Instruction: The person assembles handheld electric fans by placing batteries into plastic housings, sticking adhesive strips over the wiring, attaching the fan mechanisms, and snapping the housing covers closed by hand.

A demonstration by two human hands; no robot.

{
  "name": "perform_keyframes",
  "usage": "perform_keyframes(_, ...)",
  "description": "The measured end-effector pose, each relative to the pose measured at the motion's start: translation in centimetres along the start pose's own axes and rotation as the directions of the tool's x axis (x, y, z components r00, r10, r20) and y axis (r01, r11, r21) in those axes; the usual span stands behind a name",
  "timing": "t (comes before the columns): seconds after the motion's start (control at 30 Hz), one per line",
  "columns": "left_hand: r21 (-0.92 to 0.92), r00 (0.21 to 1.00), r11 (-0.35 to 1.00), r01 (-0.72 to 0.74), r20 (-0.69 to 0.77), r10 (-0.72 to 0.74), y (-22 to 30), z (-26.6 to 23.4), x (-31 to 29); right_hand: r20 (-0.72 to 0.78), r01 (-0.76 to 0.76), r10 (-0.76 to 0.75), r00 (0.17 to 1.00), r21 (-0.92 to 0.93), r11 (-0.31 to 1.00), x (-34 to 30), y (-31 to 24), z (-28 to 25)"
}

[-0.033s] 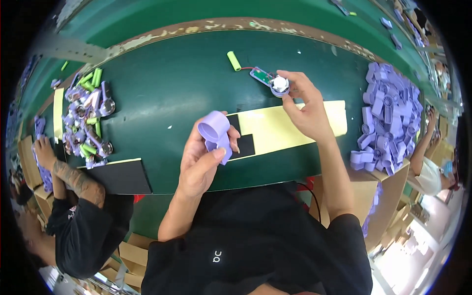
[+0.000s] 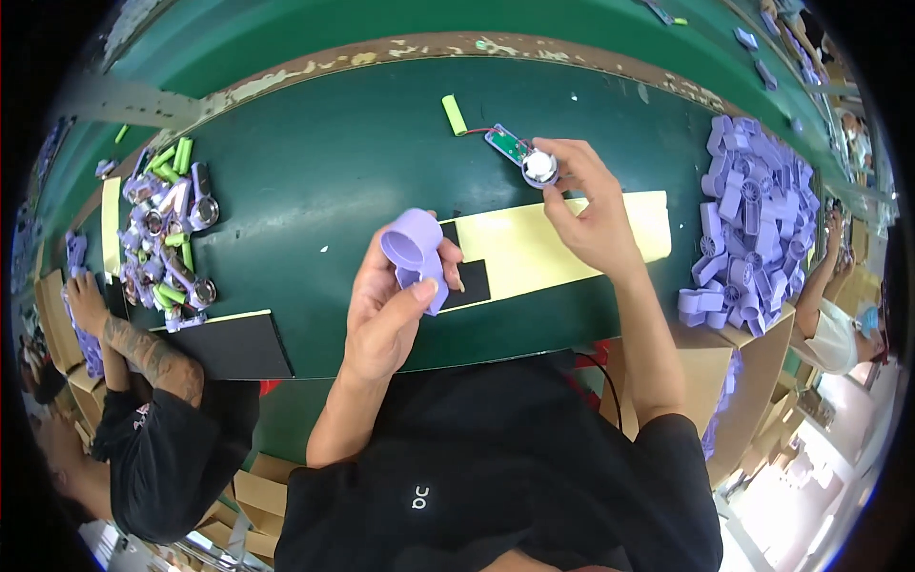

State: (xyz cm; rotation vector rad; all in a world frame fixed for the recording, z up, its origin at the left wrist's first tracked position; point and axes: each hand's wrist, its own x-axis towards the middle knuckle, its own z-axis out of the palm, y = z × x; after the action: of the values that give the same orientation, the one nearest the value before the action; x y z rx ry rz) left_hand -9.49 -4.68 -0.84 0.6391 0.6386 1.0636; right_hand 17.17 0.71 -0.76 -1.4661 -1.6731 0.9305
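My left hand point(image 2: 381, 324) grips a lavender plastic housing point(image 2: 412, 238), its round hollow end facing up toward me and its narrow handle part between thumb and fingers. Farther off, my right hand point(image 2: 593, 205) pinches the edge of a round fan-like unit with a white centre point(image 2: 540, 167). That unit sits in one end of a lavender half-shell, which carries a green circuit board point(image 2: 509, 145). A red wire links the board to a lime-green battery cell point(image 2: 454, 115) lying on the table.
Under my hands lies a yellow strip point(image 2: 534, 253) with a black patch. Lavender shells point(image 2: 753, 219) are heaped at right above a cardboard box point(image 2: 753, 391). Assembled units with green cells point(image 2: 167, 229) pile at left, by a black board point(image 2: 229, 345) and a co-worker's tattooed arm point(image 2: 148, 348).
Both hands keep their grips almost unmoved. The whole view has shifted very slightly, and nothing was picked up or let go.
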Motion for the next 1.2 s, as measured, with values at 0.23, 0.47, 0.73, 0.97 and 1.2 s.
perform_keyframes(0.23, 0.057, 0.99, 0.998, -0.018, -0.139, 0.026, 0.3, 0.7, 2.4, -0.14, -0.09, 0.07, 0.988, -0.138, 0.986, -1.1, 0.9, 0.5)
perform_keyframes(0.47, 0.067, 0.984, 0.998, -0.007, -0.178, 0.019, 0.3, 0.9, 3.0, -0.219, -0.2, 0.14, 0.966, -0.284, 0.938, -0.6, 2.2, 1.1)
perform_keyframes(0.73, 0.076, 0.98, 0.997, -0.013, -0.198, 0.028, -0.1, 0.6, 3.6, -0.142, -0.295, 0.276, 0.951, -0.143, 0.945, -1.6, 0.3, -1.5)
perform_keyframes(0.97, 0.207, 0.968, 0.978, -0.032, -0.239, 0.082, -0.6, 0.6, 3.4, -0.004, -0.326, 0.343, 0.94, -0.318, 0.89, -5.6, -2.9, -1.9)
perform_keyframes(1.2, 0.216, 0.977, 0.976, 0.009, -0.21, 0.038, -1.8, 1.4, 2.9, 0.055, -0.26, 0.3, 0.952, -0.365, 0.894, -9.3, -4.2, 2.0)
